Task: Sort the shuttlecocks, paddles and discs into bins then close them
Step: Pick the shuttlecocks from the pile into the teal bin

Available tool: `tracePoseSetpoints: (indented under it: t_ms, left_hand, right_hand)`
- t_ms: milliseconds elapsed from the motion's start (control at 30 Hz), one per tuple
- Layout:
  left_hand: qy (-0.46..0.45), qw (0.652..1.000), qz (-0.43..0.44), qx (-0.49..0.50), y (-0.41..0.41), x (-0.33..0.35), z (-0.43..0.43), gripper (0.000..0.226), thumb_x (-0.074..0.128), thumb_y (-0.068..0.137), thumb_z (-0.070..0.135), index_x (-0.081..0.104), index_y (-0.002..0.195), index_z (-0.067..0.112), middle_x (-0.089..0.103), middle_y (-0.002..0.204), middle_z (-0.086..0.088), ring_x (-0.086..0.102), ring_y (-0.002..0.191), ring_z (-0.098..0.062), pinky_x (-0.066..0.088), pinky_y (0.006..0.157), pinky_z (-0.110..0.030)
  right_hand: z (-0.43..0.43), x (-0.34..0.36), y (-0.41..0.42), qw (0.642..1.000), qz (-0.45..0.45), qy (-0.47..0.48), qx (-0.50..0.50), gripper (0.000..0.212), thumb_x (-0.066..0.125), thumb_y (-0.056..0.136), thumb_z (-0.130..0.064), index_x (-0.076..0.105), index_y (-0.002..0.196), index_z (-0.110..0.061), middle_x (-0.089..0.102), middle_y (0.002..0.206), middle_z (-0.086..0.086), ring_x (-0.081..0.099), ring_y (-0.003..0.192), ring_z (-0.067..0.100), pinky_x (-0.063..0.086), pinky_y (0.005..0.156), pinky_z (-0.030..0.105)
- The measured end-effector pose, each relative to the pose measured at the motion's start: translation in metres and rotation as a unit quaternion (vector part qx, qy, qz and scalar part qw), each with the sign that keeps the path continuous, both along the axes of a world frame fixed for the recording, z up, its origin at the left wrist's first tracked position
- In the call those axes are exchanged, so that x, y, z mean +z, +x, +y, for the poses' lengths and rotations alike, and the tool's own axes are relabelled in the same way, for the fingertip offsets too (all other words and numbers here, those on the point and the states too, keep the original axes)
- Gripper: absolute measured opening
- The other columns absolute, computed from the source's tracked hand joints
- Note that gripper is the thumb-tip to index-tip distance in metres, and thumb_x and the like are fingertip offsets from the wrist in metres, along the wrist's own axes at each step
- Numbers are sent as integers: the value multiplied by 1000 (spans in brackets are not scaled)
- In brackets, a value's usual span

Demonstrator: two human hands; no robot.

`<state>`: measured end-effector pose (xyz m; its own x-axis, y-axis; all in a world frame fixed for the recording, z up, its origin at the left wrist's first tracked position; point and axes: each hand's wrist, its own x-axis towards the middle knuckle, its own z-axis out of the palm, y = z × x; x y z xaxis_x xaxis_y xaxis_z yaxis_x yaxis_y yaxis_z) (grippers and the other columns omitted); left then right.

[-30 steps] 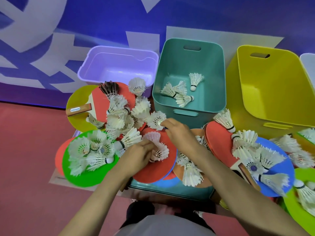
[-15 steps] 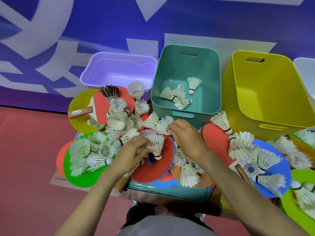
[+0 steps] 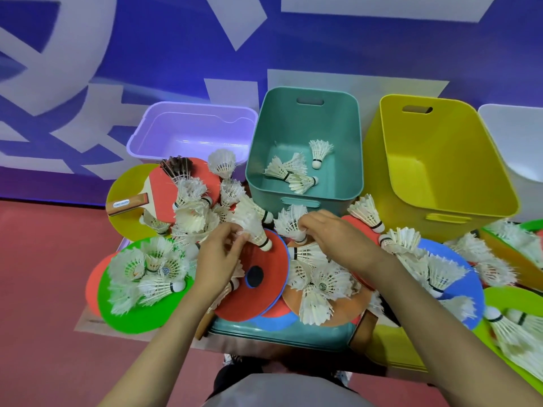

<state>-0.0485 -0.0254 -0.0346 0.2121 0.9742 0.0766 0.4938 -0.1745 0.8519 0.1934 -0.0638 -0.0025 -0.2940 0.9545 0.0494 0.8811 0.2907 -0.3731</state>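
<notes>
My left hand (image 3: 219, 259) pinches a white shuttlecock (image 3: 252, 227) by its feathers, cork down over a red disc (image 3: 258, 292). My right hand (image 3: 332, 236) grips another white shuttlecock (image 3: 289, 223) just in front of the teal bin (image 3: 305, 118). Three shuttlecocks (image 3: 289, 171) lie inside that bin. Many more shuttlecocks are heaped on coloured discs and red paddles across the pile, such as on the green disc (image 3: 123, 315) at left and the blue disc (image 3: 467, 289) at right.
A lilac bin (image 3: 191, 113) stands left of the teal bin and a yellow bin (image 3: 440, 160) stands tilted to its right, with a white bin (image 3: 511, 136) at the far right. A red paddle (image 3: 160, 189) with a wooden handle lies on a yellow disc. A teal lid (image 3: 282, 333) lies under the pile.
Both hands have lifted slightly with shuttlecocks; the left hand now holds one upright over the red disc, whose dark centre spot is uncovered. The camera tilted up.
</notes>
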Motion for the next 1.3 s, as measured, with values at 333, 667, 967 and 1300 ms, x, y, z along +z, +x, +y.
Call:
tracePoseSetpoints:
  t_ms: [333,667,967,1300]
  left_hand:
    - [-55,989,-123,-55,13,25,-2,14,66,83,33,62,80,19,60,75,1,55,71,-21,46,67,-36]
    - [-177,931,-318,-9,35,55,25,10,57,88,7,59,80,12,57,66,3,55,62,-10,49,58,-20]
    - [-257,898,-357,29,61,85,80,11,55,93,14,57,83,13,58,58,6,56,55,-8,56,63,-22]
    - [-256,940,-224,-11,46,76,71,16,51,94,15,47,79,13,32,49,9,26,40,-7,24,40,-17]
  right_hand:
    - [5,40,4,981,169,59,-78,8,50,94,-11,57,99,-10,59,93,-2,52,86,10,37,74,12]
    - [29,48,9,939,287,80,-174,7,53,94,-14,57,96,-19,64,95,-3,57,85,10,43,75,12]
    - [77,56,31,904,331,91,-254,12,58,90,-8,55,86,-19,60,85,-6,52,72,-2,41,67,9]
    - [88,36,30,913,327,48,-238,12,57,89,-9,55,84,-19,57,79,-14,51,71,-3,40,64,10]
